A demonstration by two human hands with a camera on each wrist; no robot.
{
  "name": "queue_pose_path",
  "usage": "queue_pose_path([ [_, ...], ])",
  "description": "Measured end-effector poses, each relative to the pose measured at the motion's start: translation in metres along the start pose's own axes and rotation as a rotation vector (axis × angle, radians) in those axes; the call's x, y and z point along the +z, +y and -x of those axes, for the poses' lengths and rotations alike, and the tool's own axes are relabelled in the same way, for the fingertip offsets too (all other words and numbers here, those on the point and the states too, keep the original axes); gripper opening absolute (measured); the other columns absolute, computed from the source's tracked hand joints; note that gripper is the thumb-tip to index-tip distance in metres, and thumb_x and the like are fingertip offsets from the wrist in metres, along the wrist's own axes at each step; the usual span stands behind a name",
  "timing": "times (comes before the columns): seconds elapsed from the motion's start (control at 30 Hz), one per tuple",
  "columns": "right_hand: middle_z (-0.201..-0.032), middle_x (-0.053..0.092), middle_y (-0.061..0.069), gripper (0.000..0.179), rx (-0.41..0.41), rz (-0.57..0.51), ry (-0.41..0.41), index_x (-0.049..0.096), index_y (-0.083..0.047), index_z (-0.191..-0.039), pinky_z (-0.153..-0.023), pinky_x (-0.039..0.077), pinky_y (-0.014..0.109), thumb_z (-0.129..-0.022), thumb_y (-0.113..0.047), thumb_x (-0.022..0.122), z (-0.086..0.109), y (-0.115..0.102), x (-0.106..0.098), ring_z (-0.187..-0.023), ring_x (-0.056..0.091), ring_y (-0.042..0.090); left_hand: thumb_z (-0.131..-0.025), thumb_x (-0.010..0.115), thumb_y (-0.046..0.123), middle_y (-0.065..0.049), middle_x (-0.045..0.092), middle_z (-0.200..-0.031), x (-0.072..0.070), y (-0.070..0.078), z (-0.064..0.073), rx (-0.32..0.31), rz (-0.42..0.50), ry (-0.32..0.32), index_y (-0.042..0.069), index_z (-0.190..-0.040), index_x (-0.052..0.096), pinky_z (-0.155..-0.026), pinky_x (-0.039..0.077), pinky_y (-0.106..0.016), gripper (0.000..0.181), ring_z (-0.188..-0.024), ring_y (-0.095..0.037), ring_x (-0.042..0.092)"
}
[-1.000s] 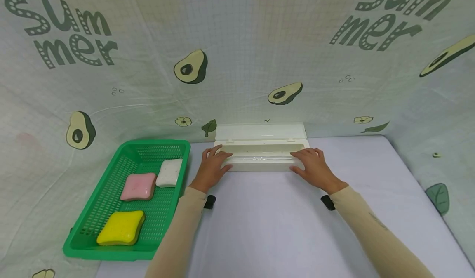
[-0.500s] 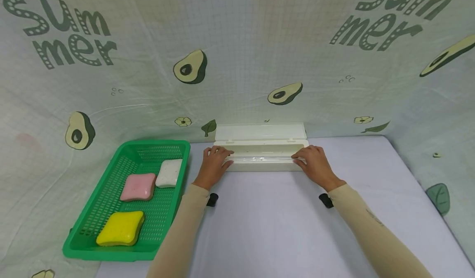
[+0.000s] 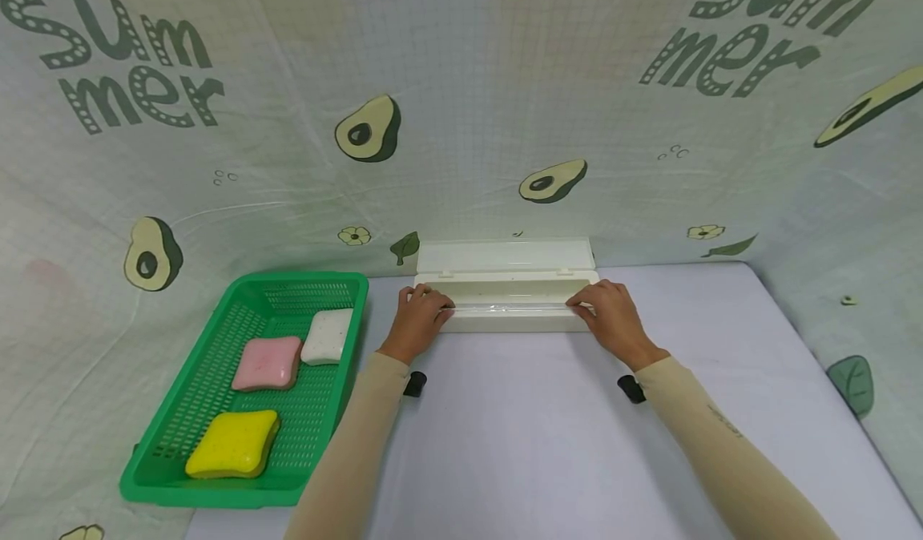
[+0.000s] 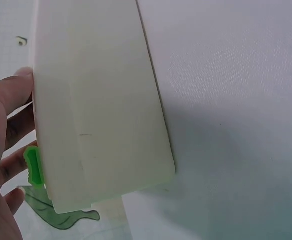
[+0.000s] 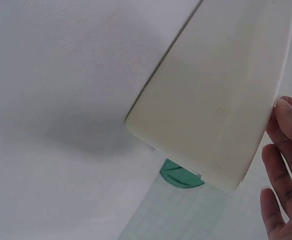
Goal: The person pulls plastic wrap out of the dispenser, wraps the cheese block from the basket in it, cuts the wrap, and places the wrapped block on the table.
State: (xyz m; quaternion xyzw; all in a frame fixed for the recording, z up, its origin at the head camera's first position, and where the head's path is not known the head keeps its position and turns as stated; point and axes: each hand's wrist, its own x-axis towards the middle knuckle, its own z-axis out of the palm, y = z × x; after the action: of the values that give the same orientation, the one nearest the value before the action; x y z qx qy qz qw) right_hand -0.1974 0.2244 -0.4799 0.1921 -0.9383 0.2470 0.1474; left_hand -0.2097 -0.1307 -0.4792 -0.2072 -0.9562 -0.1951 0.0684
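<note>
A long white box (image 3: 513, 322), resembling a cling wrap dispenser, stands at the table's back with its hinged lid (image 3: 506, 256) raised. Along its front top edge runs a shiny clear strip (image 3: 508, 308). At the left end, my left hand (image 3: 418, 317) pinches the strip between thumb and fingers. My right hand (image 3: 609, 322) pinches its right end the same way. In the left wrist view, a green slider (image 4: 34, 166) shows beside my fingers at the box edge. The right wrist view has the thumb and index finger together at the box's upper edge.
To the left, a green plastic basket (image 3: 306, 488) contains a pink soap-like block (image 3: 267, 363), a white one (image 3: 328, 336) and a yellow one (image 3: 233, 444). A printed cloth (image 3: 461, 123) hangs behind the white table (image 3: 519, 444).
The thumbs and fingers of both hands have closed together at the strip's ends, having been spread apart on the box front. Box, lid and basket stay in place.
</note>
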Motion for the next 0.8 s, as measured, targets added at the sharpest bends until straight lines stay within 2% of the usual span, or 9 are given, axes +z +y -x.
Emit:
queue_pose_path([
  [0.1, -0.095, 0.079, 0.012, 0.015, -0.006, 0.001, 0.007, 0.082, -0.002, -0.098, -0.097, 0.046, 0.055, -0.086, 0.006, 0.082, 0.0, 0.0, 0.0, -0.094, 0.066, 0.033, -0.101, 0.072, 0.018, -0.006, 0.076, -0.122, 0.001, 0.002, -0.002, -0.011, 0.027, -0.026, 0.011, -0.124, 0.076, -0.112, 0.032, -0.056, 0.024, -0.126, -0.029, 0.057],
  [0.27, -0.096, 0.08, 0.012, 0.014, -0.006, 0.004, 0.019, 0.082, -0.002, -0.099, -0.096, 0.047, 0.055, -0.087, 0.006, 0.081, -0.001, 0.0, 0.001, -0.093, 0.066, 0.033, -0.106, 0.064, 0.018, -0.007, 0.075, -0.129, 0.003, 0.005, -0.008, -0.003, 0.071, -0.118, 0.009, -0.135, 0.071, -0.116, 0.028, -0.057, 0.031, -0.132, -0.031, 0.054],
  [0.4, -0.099, 0.08, 0.013, 0.013, 0.012, 0.007, 0.031, 0.081, -0.001, -0.101, -0.094, 0.048, 0.054, -0.09, 0.004, 0.08, -0.004, 0.001, 0.003, -0.093, 0.066, 0.034, -0.109, 0.06, 0.018, -0.007, 0.076, -0.124, 0.005, 0.007, -0.011, -0.001, 0.088, -0.163, 0.009, -0.13, 0.075, -0.115, 0.029, -0.057, 0.027, -0.126, -0.03, 0.058],
  [0.6, -0.1, 0.079, 0.013, 0.012, 0.045, 0.001, 0.056, 0.08, -0.001, -0.102, -0.092, 0.048, 0.054, -0.092, 0.004, 0.077, -0.008, -0.001, 0.006, -0.093, 0.066, 0.034, -0.108, 0.06, 0.018, -0.007, 0.079, -0.116, 0.007, 0.01, -0.017, -0.023, 0.122, -0.191, 0.007, -0.12, 0.077, -0.114, 0.029, -0.057, 0.023, -0.11, -0.028, 0.062],
  [0.8, -0.101, 0.079, 0.016, 0.011, 0.076, -0.016, 0.079, 0.079, 0.0, -0.104, -0.091, 0.048, 0.054, -0.094, 0.003, 0.076, -0.012, -0.002, 0.008, -0.095, 0.065, 0.035, -0.108, 0.062, 0.018, -0.007, 0.078, -0.113, 0.006, 0.013, -0.021, -0.053, 0.159, -0.203, 0.007, -0.12, 0.076, -0.113, 0.03, -0.056, 0.021, -0.108, -0.029, 0.063],
])
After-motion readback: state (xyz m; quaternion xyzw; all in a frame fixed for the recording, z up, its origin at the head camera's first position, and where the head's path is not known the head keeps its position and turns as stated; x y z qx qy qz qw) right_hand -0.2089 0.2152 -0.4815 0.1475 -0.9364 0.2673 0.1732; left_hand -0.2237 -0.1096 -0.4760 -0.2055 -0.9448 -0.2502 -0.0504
